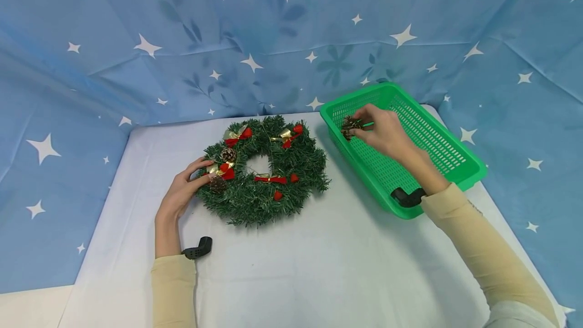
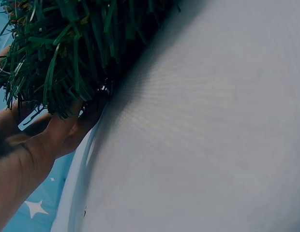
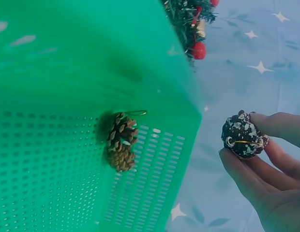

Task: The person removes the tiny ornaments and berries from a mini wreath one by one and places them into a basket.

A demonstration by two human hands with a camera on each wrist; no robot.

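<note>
Your right fingers [image 3: 278, 126] pinch the pine cone [image 3: 241, 133] at their tips, basket [image 1: 437, 133] below, so loose pressure could drop it, while left fingers [image 1: 196, 165] gripping the wreath [image 1: 255, 206] could tug it askew.

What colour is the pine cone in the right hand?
The pine cone is very dark brown, speckled white; the right wrist view shows it best.

the white-covered table [image 1: 291, 272] bears a wreath [image 1: 255, 204] (red-bowed) and a green basket [image 1: 423, 125].
</note>
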